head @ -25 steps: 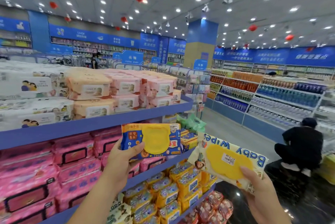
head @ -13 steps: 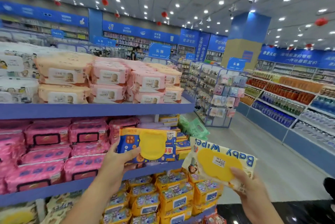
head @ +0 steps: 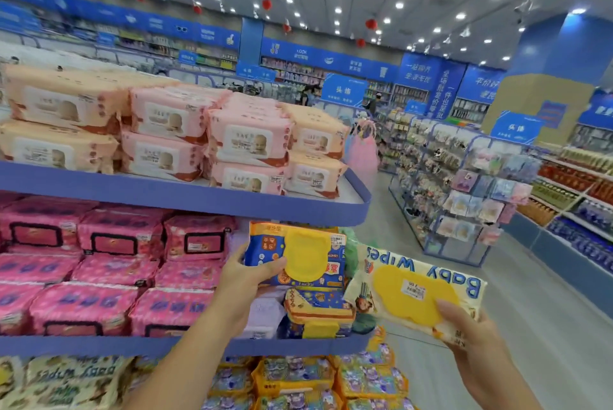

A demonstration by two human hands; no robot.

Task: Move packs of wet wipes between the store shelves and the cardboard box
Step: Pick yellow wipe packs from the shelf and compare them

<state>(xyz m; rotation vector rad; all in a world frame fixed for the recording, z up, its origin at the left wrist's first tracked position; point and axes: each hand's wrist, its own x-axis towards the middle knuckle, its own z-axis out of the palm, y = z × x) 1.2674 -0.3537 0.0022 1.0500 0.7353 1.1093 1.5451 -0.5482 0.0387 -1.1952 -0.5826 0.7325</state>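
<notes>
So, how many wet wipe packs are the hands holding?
2. The blue plastic pack with a yellow lid is in the left hand; the cream Baby Wipes pack is in the right hand.

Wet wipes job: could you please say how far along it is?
Done: the top shelf and middle shelf hold rows of stacked packs. In hand: the left hand grips a blue pack at the middle shelf, above a blue stack; the right hand holds a Baby Wipes pack. Left: neither pack is set down; the cardboard box is out of view, so the remainder is unknown.
</notes>
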